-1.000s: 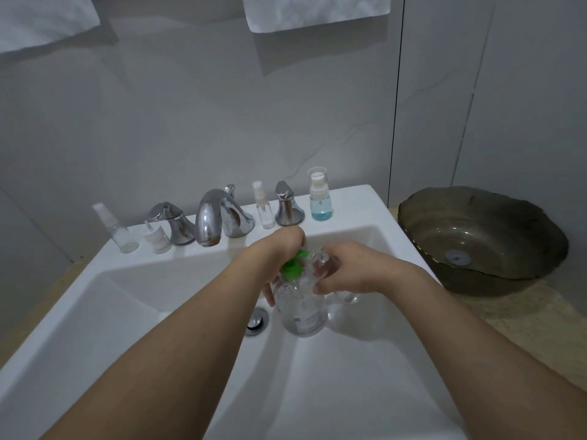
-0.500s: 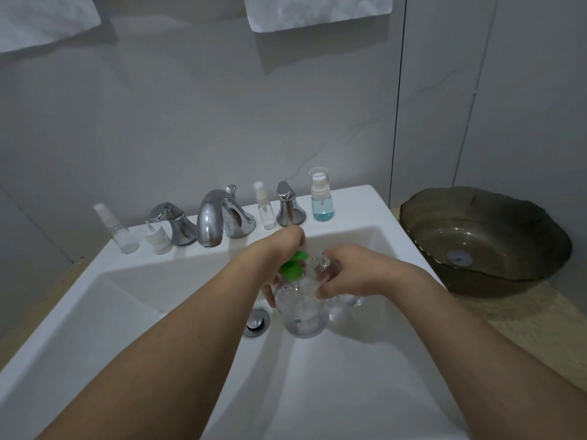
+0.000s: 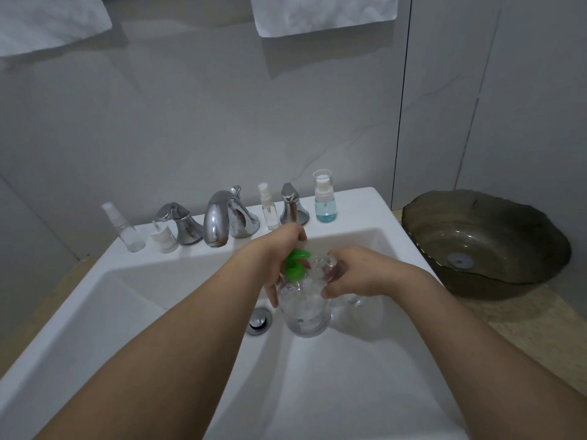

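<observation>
Over the white sink (image 3: 95, 312) my left hand (image 3: 276, 252) grips a clear pump bottle (image 3: 306, 312) from above, its fingers lying over the green pump head (image 3: 295, 265). My right hand (image 3: 362, 276) holds a small clear bottle (image 3: 330, 265) right beside the pump's nozzle, touching the big bottle's shoulder. The small bottle is mostly hidden by my fingers. Both bottles hang above the basin, just right of the drain (image 3: 259, 320).
A chrome faucet (image 3: 219, 220) with two handles stands on the back ledge among small spray bottles (image 3: 127, 230), one with blue liquid (image 3: 324, 198). A dark glass basin (image 3: 482, 242) sits on the counter at right. White towels (image 3: 320, 11) hang above.
</observation>
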Motion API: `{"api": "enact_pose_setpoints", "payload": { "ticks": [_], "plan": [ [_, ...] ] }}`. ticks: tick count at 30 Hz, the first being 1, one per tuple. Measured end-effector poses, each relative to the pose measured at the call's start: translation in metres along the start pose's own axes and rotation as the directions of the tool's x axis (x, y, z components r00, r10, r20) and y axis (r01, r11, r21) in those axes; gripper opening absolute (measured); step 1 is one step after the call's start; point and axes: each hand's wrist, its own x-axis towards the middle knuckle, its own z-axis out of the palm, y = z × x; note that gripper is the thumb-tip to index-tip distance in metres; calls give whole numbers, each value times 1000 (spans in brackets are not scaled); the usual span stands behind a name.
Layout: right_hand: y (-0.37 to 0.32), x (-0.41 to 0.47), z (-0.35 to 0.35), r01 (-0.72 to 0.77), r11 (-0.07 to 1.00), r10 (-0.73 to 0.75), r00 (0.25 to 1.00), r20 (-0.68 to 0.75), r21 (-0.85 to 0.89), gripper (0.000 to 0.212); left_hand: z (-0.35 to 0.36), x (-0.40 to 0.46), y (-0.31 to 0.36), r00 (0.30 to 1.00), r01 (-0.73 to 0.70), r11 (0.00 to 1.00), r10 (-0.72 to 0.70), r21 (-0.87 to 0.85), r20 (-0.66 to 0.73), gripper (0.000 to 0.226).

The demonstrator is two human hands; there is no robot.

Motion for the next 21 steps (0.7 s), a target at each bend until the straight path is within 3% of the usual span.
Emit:
{"api": "enact_pose_setpoints", "payload": {
  "ticks": [5,11,21],
  "plan": [
    [-1,-7,1,-17,998,20,999,-43,61,24,-11,-6,-8,999,15,996,-11,-85,46,52],
    [-4,-18,6,-56,970,101,979,-179,238,22,-23,-19,-23,999,-46,991,47,-123,3,48],
    [-41,-42,7,-19,899,192,915,-355,437,21,-54,-61,-52,997,-74,996,74,58,16,45]
  ]
}}
